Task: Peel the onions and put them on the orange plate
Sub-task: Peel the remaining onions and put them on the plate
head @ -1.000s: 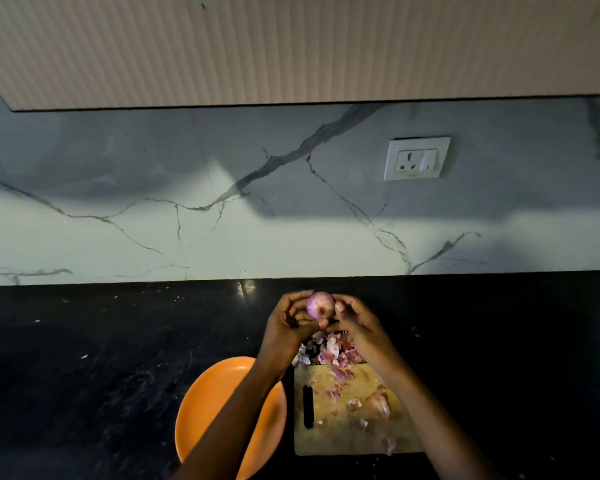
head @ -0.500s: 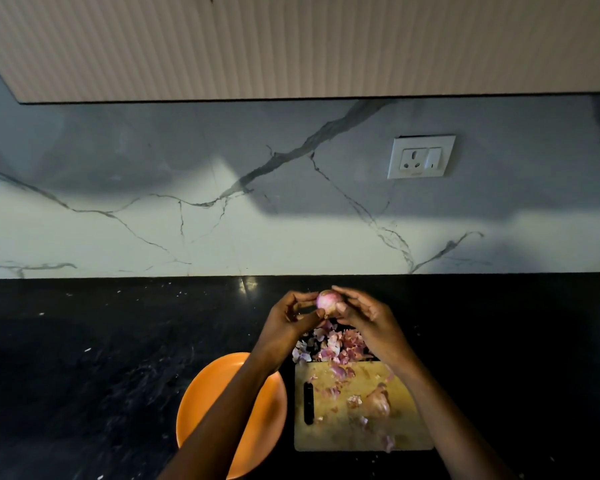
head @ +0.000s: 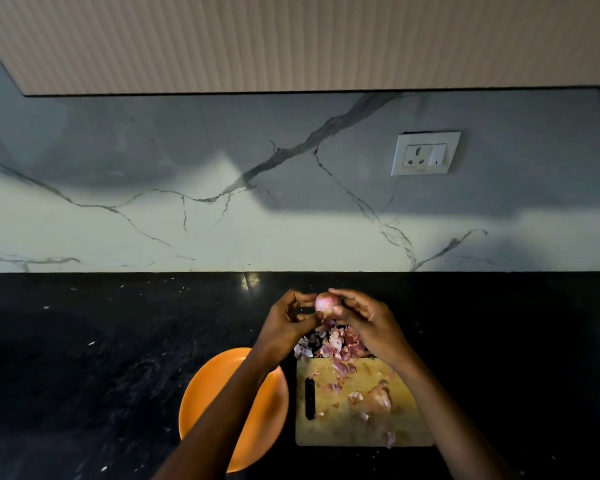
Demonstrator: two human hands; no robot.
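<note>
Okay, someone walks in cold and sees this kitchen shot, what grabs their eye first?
Probably the small pink onion held up over the black counter, with the left hand and right hand both pinching it. Next, the bright orange plate at lower centre, partly hidden under the left forearm. Right of it lies a wooden cutting board with another onion, and a heap of purple peels at its far edge.

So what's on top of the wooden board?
On the wooden board lie pink onion skins and one unpeeled onion. The right arm covers its right edge.
</note>
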